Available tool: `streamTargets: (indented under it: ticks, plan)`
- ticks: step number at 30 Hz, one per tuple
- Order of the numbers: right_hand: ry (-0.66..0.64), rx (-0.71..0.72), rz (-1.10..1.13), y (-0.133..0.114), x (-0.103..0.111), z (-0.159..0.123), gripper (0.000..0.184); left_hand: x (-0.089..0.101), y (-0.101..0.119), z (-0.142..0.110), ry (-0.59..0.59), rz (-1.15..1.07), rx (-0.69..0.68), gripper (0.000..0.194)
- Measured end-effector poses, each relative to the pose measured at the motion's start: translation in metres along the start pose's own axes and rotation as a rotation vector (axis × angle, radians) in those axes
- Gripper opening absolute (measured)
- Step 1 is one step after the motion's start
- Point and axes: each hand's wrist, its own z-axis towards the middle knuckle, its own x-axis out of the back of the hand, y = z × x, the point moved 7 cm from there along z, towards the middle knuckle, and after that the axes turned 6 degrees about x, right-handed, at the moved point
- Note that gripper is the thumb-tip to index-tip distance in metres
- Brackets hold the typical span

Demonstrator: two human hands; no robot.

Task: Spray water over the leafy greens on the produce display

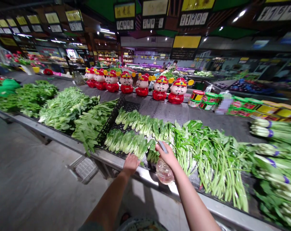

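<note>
My right hand is wrapped round the neck of a clear spray bottle with a grey trigger, held above the front edge of the produce stand. The bottle looks part full of clear liquid. At the near row of small bok choy, my left hand lies with its fingers stretched toward the white stem ends; it seems to touch them and grips nothing that I can see. A second row of bok choy lies behind. Both rows sit on dark mesh, beside a black plastic crate wall.
Long-stemmed leafy greens lie to the right, past them purple-banded bundles. More greens fill the left. Red figurines and stacked tubs line the back. A metal rail edges the stand; a white crate is below.
</note>
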Motion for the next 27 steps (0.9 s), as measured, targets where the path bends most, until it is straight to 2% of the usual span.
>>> streamTargets:
  ticks: [5,11,20,27]
  plan:
    - [0.074,0.042,-0.078,0.003,-0.003,0.017,0.036,-0.004,-0.003,0.000,-0.008,0.008,0.019,0.026]
    - [0.045,-0.012,-0.046,0.015,-0.007,0.016,0.037,-0.003,-0.002,0.000,0.001,0.004,0.026,0.026]
    - [0.119,0.057,-0.068,0.001,0.020,0.016,0.038,-0.004,-0.002,-0.002,0.015,0.004,0.009,0.026]
    - [0.152,0.033,-0.079,0.009,0.033,0.010,0.038,-0.004,-0.002,-0.001,0.016,-0.022,0.011,0.029]
